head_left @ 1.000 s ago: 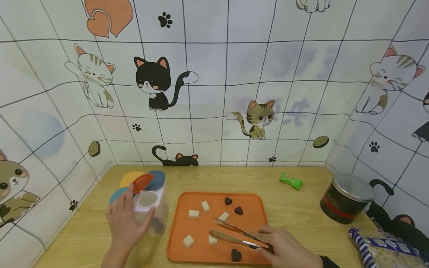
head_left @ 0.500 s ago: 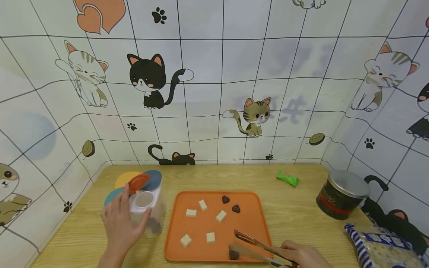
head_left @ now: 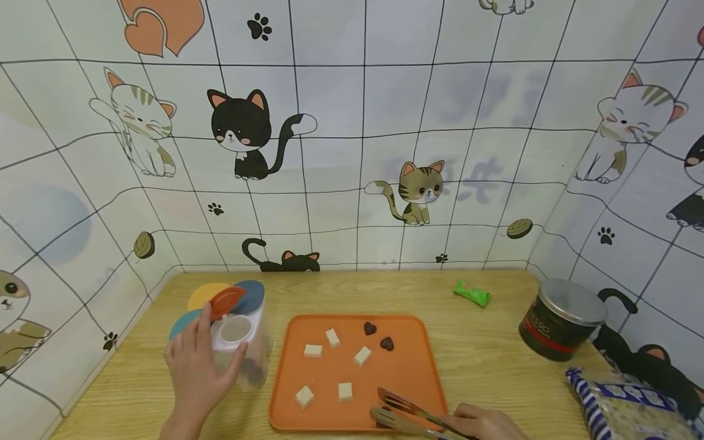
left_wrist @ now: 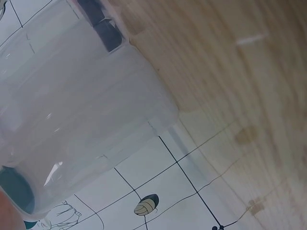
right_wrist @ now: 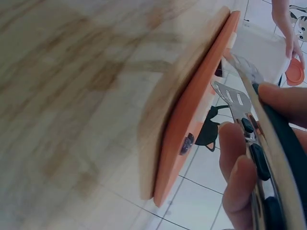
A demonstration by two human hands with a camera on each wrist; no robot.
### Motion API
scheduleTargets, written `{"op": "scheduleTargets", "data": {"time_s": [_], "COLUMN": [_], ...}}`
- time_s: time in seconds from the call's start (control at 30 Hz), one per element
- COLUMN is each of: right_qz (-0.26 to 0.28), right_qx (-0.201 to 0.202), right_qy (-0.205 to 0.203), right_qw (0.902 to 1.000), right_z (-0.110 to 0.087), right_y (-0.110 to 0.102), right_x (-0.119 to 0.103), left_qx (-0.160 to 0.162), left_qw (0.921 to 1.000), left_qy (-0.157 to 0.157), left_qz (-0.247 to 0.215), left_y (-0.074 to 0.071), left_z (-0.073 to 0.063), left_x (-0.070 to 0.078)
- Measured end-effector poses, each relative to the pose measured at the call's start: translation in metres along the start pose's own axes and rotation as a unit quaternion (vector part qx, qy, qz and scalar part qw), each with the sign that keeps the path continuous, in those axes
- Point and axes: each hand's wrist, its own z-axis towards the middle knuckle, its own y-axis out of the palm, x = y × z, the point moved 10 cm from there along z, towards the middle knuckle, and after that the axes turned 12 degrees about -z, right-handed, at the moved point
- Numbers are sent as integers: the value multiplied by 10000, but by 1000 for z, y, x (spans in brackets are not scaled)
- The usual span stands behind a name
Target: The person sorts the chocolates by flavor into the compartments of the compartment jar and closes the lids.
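Note:
My left hand [head_left: 199,366] grips a clear container [head_left: 258,342] with coloured round lids, thumb along its near side. A fingertip touches the raised orange lid [head_left: 228,301], beside the uncovered round opening. Dark pieces [left_wrist: 108,33] show inside, low down. Metal tongs [head_left: 409,409] with slotted tips are held by my right hand [head_left: 484,423], low over the front of an orange tray [head_left: 286,415]. Their tips straddle a dark heart-shaped piece, mostly hidden behind them. Two more dark hearts [head_left: 387,343] and several white cubes [head_left: 344,391] lie on the tray.
A dark tin [head_left: 561,318] with a silvery lid stands at the right. Nearer is a blue-and-white striped bag [head_left: 632,403]. A green wrapped packet [head_left: 472,293] lies at the back, before the cat-patterned wall.
The tongs have moved right and toward me, away from the white cubes, to the front dark heart, and their tips have drawn closer together. My left hand keeps its place on the container.

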Motion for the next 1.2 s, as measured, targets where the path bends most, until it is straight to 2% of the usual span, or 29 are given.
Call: {"op": "scheduleTargets", "data": {"time_s": [0.17,0.3,0.47,0.7,0.93,1.2], "right_qz": [263,587,816,801,779,1070], "right_qx": [-173,-338,-314,-273,-206,-516], "right_qy": [-76,29,27,-13,58,222], "right_qw": [9995,9977,9962,9964,9967,9927], "right_z": [-1,-2,-3,-4,-6,1], "right_y": [5,8,8,9,7,1], "right_x": [0,3,4,3,5,12], "left_qx": [146,182,196,-28,200,-58], "left_qw": [9998,9998,9997,10000,9996,10000], "left_qy": [105,123,151,-28,185,-8], "left_qz": [-12,0,-12,15,-26,16], "left_y": [-2,-2,-1,2,-1,2], "left_z": [1,2,2,-1,-1,-3], "left_x": [2,0,-1,-3,0,-5]}}
